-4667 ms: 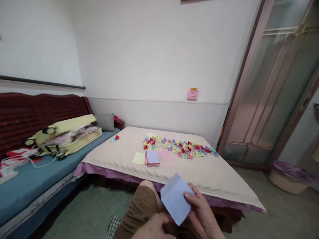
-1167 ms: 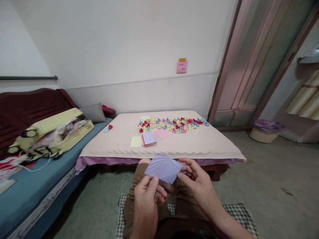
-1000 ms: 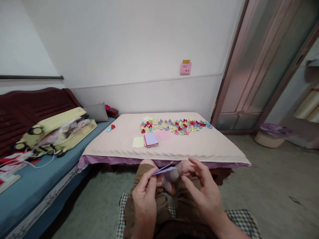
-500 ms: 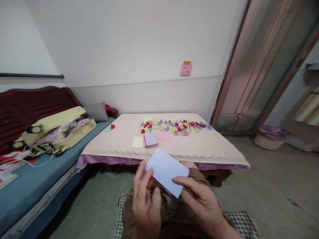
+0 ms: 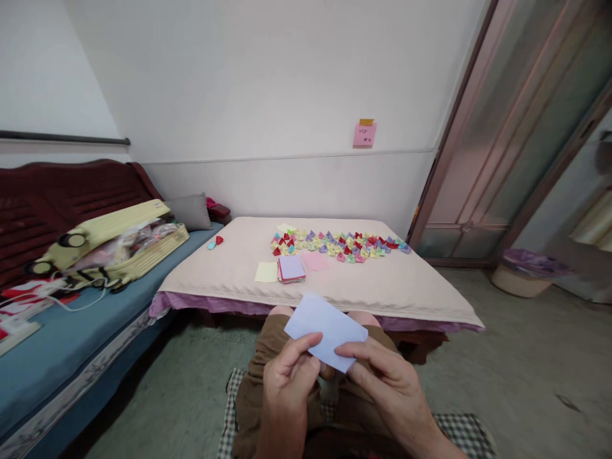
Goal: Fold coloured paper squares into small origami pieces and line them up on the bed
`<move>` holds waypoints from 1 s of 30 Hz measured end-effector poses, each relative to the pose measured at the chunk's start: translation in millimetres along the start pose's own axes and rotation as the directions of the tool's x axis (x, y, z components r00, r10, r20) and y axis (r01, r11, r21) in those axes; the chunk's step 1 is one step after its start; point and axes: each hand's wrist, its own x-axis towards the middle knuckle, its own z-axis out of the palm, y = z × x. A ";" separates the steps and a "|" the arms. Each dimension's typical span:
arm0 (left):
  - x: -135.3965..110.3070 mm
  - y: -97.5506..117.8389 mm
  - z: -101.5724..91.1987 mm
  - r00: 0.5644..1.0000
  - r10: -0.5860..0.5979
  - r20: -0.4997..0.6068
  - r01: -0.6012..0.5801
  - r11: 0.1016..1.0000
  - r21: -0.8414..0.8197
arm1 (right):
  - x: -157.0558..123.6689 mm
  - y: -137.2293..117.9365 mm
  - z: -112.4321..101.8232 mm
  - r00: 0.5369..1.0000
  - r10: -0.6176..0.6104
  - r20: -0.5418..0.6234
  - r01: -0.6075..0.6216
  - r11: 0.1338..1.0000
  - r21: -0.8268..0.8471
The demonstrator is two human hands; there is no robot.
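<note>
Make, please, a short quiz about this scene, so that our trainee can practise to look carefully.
1. Choose one: which hands touch the pale blue paper?
A) only the left
B) only the right
C) both

2. True or false: the yellow suitcase lies on the floor.

3. Fill in the missing word: as seen in the picture, the small yellow sheet lies to the ____ of the paper stack.

Key:
1. C; the left hand and the right hand both hold it.
2. False; it lies on the blue seat.
3. Left.
</note>
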 end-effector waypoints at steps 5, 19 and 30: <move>-0.8 0.8 -0.5 0.991 0.133 -0.001 -0.130 0.970 0.205 | 7.2 -8.2 8.1 0.987 0.151 -0.060 -0.149 0.988 0.042; 5.1 -0.6 4.7 0.976 0.178 -0.129 -0.113 0.911 0.398 | 12.4 -5.0 29.5 0.889 0.428 -0.166 -0.363 0.877 0.314; 7.8 5.9 7.2 0.980 0.095 -0.177 -0.045 0.962 0.269 | 9.8 11.9 24.4 0.920 0.343 -0.189 -0.302 0.929 0.215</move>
